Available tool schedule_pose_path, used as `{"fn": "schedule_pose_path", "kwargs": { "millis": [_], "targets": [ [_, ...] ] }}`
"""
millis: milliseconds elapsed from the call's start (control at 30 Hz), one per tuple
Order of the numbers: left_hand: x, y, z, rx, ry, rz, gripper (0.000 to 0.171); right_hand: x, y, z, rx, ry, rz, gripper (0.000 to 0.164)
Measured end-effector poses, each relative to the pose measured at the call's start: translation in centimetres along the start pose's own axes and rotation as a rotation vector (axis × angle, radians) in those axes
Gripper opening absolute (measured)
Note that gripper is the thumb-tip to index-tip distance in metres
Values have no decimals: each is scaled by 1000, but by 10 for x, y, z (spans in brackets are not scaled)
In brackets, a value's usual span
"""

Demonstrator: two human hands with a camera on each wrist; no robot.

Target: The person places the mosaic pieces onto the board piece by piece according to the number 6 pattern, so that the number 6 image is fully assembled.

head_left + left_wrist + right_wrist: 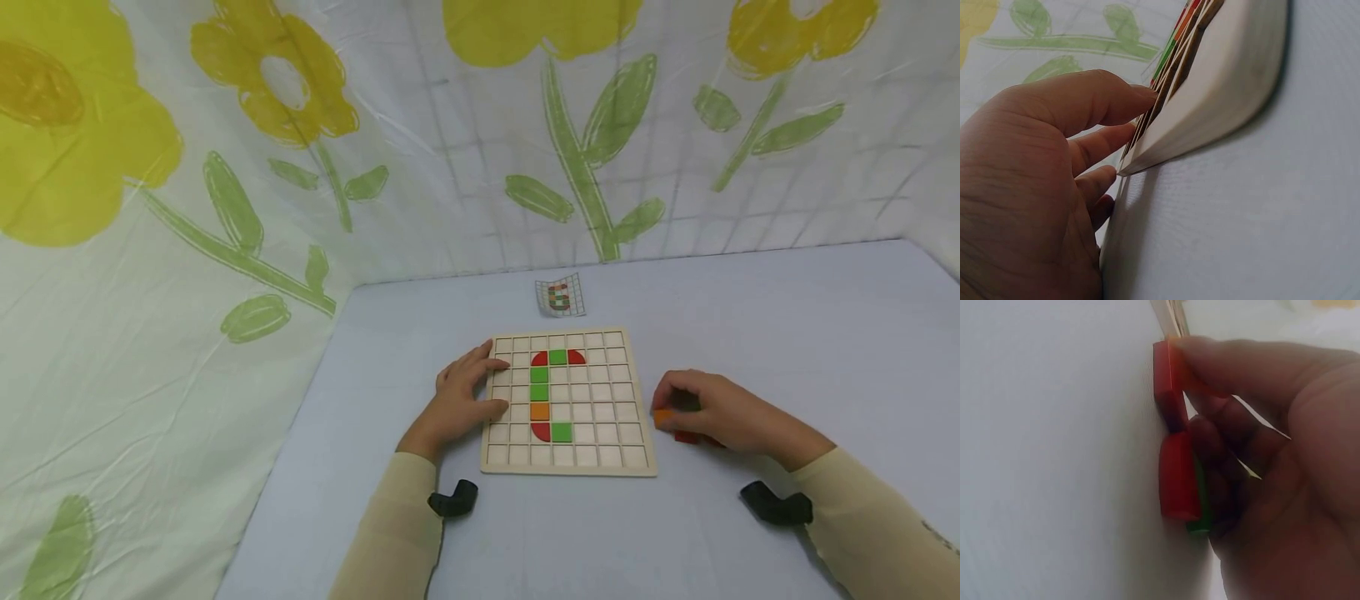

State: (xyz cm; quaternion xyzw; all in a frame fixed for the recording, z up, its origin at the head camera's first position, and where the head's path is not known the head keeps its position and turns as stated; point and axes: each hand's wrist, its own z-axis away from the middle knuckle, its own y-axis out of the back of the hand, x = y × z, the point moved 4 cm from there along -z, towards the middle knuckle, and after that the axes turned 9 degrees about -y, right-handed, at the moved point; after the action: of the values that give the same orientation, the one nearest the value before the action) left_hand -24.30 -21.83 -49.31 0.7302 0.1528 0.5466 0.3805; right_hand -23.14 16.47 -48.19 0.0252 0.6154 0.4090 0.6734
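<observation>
A wooden grid board [643,467] lies flat, with red, green and orange tiles forming an open curve in its left half. My left hand [459,406] rests at the board's left edge. Its thumb [1107,97] touches the top of the rim, fingers loosely spread. To the right of the board, my right hand [731,412] pinches an orange tile [662,418] between thumb and fingers. Under that hand are two red tiles [1175,478] and a green tile [1200,512], partly hidden by the fingers.
Behind the board lies a small paper card [561,296] printed with a grid and a coloured figure. A flowered curtain [465,167] hangs along the table's back and left. Each wrist wears a black device [777,505].
</observation>
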Motion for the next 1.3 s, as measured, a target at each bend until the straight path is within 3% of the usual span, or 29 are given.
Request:
{"fn": "schedule_pose_path", "kwargs": {
  "millis": [100, 367, 967, 1300],
  "targets": [
    [-1, 0, 0, -1, 3, -1, 59, 0, 0, 0, 17, -31, -48, 16],
    [1, -1, -1, -1, -3, -5, 59, -5, 5, 1, 175, 4, 18, 16],
    [0, 1, 0, -1, 18, 1, 60, -28, -2, -2, 215, 56, -137, 16],
    [1, 1, 0, -2, 21, 11, 59, -46, -16, -10, 169, 125, -167, 14]
  ]
}}
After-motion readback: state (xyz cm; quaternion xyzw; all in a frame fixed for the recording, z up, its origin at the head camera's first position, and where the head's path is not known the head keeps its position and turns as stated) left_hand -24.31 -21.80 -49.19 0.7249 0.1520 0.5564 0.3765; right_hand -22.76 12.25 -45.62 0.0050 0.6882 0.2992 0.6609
